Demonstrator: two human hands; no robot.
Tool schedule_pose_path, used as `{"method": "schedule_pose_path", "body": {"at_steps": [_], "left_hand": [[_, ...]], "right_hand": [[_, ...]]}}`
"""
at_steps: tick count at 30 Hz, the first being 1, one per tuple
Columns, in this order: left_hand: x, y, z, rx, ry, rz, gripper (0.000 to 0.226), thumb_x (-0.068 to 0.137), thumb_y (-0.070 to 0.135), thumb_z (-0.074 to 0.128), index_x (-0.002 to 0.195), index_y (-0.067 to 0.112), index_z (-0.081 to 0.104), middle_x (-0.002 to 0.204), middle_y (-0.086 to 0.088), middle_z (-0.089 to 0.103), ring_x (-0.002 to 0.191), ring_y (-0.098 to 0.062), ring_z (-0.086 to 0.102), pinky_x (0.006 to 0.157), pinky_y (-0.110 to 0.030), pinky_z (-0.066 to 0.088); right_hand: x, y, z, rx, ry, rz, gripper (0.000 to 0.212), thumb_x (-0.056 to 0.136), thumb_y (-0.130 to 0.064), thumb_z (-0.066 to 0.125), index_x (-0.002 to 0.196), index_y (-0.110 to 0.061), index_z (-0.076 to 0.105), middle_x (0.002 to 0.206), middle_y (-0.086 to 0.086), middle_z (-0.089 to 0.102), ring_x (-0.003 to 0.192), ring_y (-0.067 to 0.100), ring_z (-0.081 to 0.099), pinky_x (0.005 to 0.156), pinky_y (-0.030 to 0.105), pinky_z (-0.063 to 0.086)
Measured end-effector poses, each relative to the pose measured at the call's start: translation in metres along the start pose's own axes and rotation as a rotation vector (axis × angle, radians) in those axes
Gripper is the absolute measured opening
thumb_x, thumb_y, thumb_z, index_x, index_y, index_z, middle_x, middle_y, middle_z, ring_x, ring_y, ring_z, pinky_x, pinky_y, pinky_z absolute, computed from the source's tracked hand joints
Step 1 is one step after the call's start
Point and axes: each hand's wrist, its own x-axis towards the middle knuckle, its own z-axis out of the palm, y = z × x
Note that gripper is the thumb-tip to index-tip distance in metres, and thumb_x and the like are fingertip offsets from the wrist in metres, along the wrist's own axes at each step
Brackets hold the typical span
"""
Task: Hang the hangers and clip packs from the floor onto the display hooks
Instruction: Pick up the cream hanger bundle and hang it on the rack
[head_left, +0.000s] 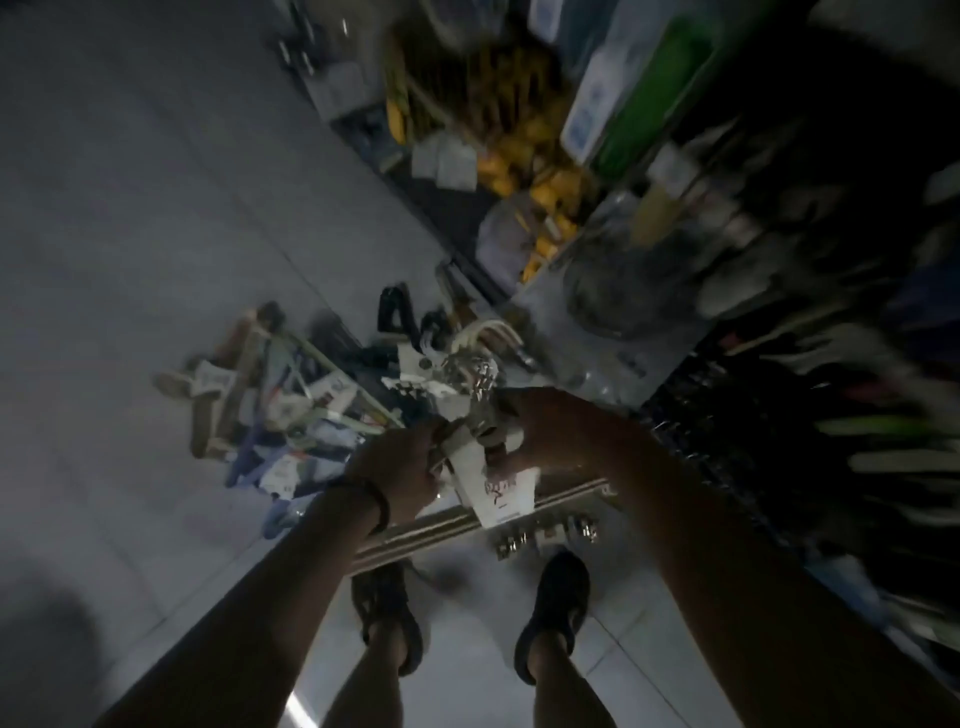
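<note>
Hanger bundle (498, 486) gripped by left hand (397, 467) and right hand (553, 434), above the floor pile (283, 410).

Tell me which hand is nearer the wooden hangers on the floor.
Left. The left hand is on the side of the wooden hangers, just right of them; the right hand is farther right, beyond the carded pack both hold.

White card (501, 486) with red writing, pale grey floor (156, 208), yellow goods (550, 192).
</note>
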Motion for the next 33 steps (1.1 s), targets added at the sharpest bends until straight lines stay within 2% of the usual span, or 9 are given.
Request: {"method": "schedule_pose_path", "body": {"at_steps": [4, 7, 10, 13, 16, 19, 25, 29, 33], "left_hand": [[-0.077, 0.075, -0.098, 0.072, 0.063, 0.123, 0.068, 0.086, 0.021, 0.064, 0.149, 0.039, 0.046, 0.120, -0.008, 0.071, 0.105, -0.033, 0.069, 0.089, -0.046, 0.061], [-0.129, 0.124, -0.156, 0.116, 0.223, 0.187, 0.058, 0.087, 0.052, 0.059, 0.145, 0.051, 0.051, 0.148, -0.006, 0.060, 0.136, -0.034, 0.056, 0.113, -0.052, 0.046], [-0.188, 0.168, -0.201, 0.368, 0.757, 0.192, 0.082, 0.084, 0.066, 0.064, 0.156, 0.035, 0.043, 0.169, -0.011, 0.032, 0.157, -0.035, 0.024, 0.124, -0.052, 0.026], [-0.239, 0.204, -0.201, -0.158, 1.171, 0.226, 0.104, 0.075, 0.064, 0.080, 0.158, 0.020, 0.035, 0.170, -0.013, 0.022, 0.158, -0.035, 0.015, 0.125, -0.051, 0.022], [-0.251, 0.251, -0.178, -0.863, 0.933, 0.053, 0.128, 0.066, 0.065, 0.090, 0.164, 0.021, 0.020, 0.172, -0.005, 0.019, 0.157, -0.028, 0.023, 0.125, -0.044, 0.026], [-0.252, 0.295, -0.173, -1.282, 0.446, 0.245, 0.100, 0.064, 0.076, 0.083, 0.146, 0.027, 0.055, 0.150, -0.009, 0.059, 0.133, -0.030, 0.060, 0.110, -0.056, 0.051], [-0.251, 0.363, -0.192, -1.417, 0.212, 0.566, 0.064, 0.065, 0.034, 0.091, 0.114, -0.002, 0.073, 0.106, -0.023, 0.076, 0.097, -0.045, 0.074, 0.076, -0.046, 0.059], [-0.266, 0.401, -0.197, -1.232, 0.402, 0.722, 0.026, 0.067, 0.024, 0.081, 0.074, 0.004, 0.067, 0.072, -0.018, 0.066, 0.072, -0.049, 0.067, 0.063, -0.058, 0.056], [-0.300, 0.435, -0.197, -1.151, 0.310, 0.941, 0.020, 0.083, 0.004, 0.078, 0.095, -0.009, 0.068, 0.061, 0.011, 0.066, 0.058, -0.005, 0.064, 0.057, -0.022, 0.051]], "right_hand": [[-0.111, -0.048, -0.075, 0.236, 0.136, -0.064, 0.050, 0.063, -0.045, 0.099, 0.105, -0.032, 0.073, 0.103, -0.015, 0.077, 0.098, 0.002, 0.071, 0.095, 0.034, 0.057], [-0.186, -0.066, -0.101, 0.361, 0.360, -0.067, 0.077, 0.052, -0.079, 0.088, 0.113, -0.033, 0.073, 0.108, -0.016, 0.077, 0.104, 0.006, 0.071, 0.099, 0.042, 0.056], [-0.260, -0.074, -0.109, 0.578, 0.621, -0.064, 0.064, 0.057, -0.072, 0.089, 0.104, -0.031, 0.075, 0.100, -0.014, 0.078, 0.098, 0.007, 0.073, 0.093, 0.044, 0.058], [-0.326, -0.086, -0.109, 0.921, 0.811, -0.100, 0.032, 0.070, -0.040, 0.095, 0.097, -0.029, 0.081, 0.099, -0.004, 0.081, 0.095, 0.018, 0.077, 0.089, 0.057, 0.061], [-0.367, -0.087, -0.112, 1.205, 0.838, -0.199, 0.023, 0.083, -0.023, 0.088, 0.105, -0.026, 0.083, 0.110, 0.006, 0.080, 0.104, 0.030, 0.076, 0.094, 0.062, 0.058], [-0.396, -0.086, -0.118, 1.345, 0.837, -0.266, 0.047, 0.080, -0.032, 0.087, 0.122, -0.014, 0.076, 0.120, 0.013, 0.077, 0.111, 0.037, 0.073, 0.096, 0.062, 0.056], [-0.450, -0.100, -0.130, 1.222, 1.098, -0.281, 0.045, 0.090, -0.045, 0.078, 0.121, -0.013, 0.075, 0.117, 0.011, 0.078, 0.114, 0.033, 0.072, 0.100, 0.050, 0.056], [-0.505, -0.118, -0.124, 0.555, 1.317, 0.297, 0.065, 0.090, -0.082, 0.047, 0.097, -0.024, 0.075, 0.088, -0.001, 0.076, 0.085, 0.018, 0.072, 0.082, 0.038, 0.057], [-0.562, -0.147, -0.118, 0.114, 1.521, 0.811, 0.067, 0.085, -0.086, 0.041, 0.095, -0.024, 0.065, 0.084, -0.003, 0.070, 0.076, 0.024, 0.069, 0.063, 0.034, 0.055]]}}
